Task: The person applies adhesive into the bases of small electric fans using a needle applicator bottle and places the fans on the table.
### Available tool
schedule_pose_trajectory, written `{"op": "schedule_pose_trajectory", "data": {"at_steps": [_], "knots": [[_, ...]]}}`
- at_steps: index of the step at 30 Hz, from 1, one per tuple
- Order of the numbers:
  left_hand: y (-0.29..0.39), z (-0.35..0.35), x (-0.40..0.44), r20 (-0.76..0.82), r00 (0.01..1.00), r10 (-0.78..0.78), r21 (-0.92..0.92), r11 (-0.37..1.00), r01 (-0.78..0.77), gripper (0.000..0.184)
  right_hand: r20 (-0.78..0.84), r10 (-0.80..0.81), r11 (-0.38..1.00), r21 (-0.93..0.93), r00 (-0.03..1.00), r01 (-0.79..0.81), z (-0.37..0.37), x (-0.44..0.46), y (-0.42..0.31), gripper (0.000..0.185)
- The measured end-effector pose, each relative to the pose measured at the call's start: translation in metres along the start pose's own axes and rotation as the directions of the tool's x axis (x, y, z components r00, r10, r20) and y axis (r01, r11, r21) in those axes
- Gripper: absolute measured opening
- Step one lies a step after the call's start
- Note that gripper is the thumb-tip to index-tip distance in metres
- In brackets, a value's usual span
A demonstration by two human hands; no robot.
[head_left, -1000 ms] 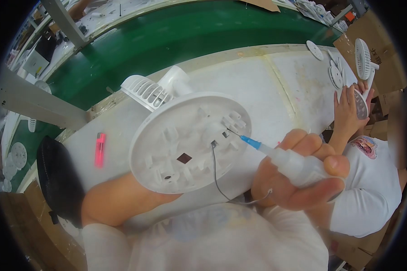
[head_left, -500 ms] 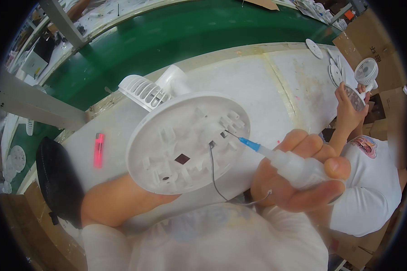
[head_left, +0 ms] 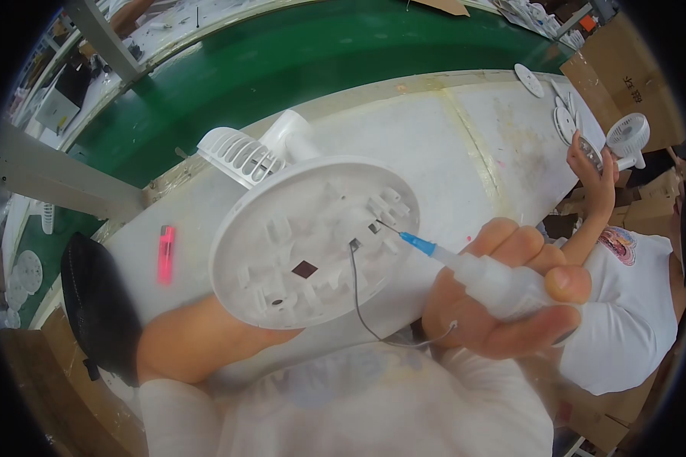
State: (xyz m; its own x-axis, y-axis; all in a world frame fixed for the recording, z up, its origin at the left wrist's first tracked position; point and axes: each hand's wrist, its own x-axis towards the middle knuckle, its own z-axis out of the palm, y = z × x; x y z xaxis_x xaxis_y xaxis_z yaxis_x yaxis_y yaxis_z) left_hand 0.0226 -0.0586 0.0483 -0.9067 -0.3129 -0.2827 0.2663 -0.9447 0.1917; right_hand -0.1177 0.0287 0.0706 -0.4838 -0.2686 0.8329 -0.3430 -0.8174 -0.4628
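A round white fan base (head_left: 320, 228) is tilted up with its ribbed underside showing, and a grey wire (head_left: 356, 293) runs from a square hole in it. My left forearm goes behind the base; that hand is hidden. My right hand (head_left: 495, 297) is wrapped round a clear squeeze bottle (head_left: 503, 286) with a blue needle tip (head_left: 418, 244). The needle's end is at the base's inner side, near a small square hole. The fan's slotted white head (head_left: 244, 156) shows behind the base.
A pink lighter (head_left: 166, 255) lies at the left, beside a black pouch (head_left: 99, 305). A green conveyor (head_left: 320, 65) runs behind the table. At the right, a co-worker's hands (head_left: 598, 175) hold another white fan (head_left: 627, 135), near white discs (head_left: 564, 124) and cardboard boxes.
The base has shifted slightly left and the needle tip slightly left with it. The co-worker has turned and tilted the other fan, its head now farther right.
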Motion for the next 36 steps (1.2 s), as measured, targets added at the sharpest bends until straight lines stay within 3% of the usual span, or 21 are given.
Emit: {"op": "schedule_pose_trajectory", "data": {"at_steps": [5,17,26,36], "knots": [[-0.001,0.0,-0.002,0.001,1.0,0.004,0.005,1.0,-0.004,0.036,0.002,-0.039,0.999,-0.022,0.999,0.039,-0.003,-0.001,0.002,0.032],[-0.001,0.0,-0.002,0.003,1.0,0.009,0.012,1.0,-0.009,0.035,0.021,0.073,0.997,0.036,0.997,-0.074,-0.005,-0.002,-0.004,0.029],[-0.002,0.0,-0.002,0.008,1.0,0.012,0.012,1.0,-0.012,0.034,0.004,0.058,0.998,0.028,0.998,-0.058,-0.005,-0.002,-0.002,0.032],[-0.002,0.0,-0.005,0.021,0.999,0.03,0.001,1.0,-0.03,0.034,0.102,0.134,0.991,0.01,0.986,-0.136,-0.016,-0.004,-0.003,0.036]]}}
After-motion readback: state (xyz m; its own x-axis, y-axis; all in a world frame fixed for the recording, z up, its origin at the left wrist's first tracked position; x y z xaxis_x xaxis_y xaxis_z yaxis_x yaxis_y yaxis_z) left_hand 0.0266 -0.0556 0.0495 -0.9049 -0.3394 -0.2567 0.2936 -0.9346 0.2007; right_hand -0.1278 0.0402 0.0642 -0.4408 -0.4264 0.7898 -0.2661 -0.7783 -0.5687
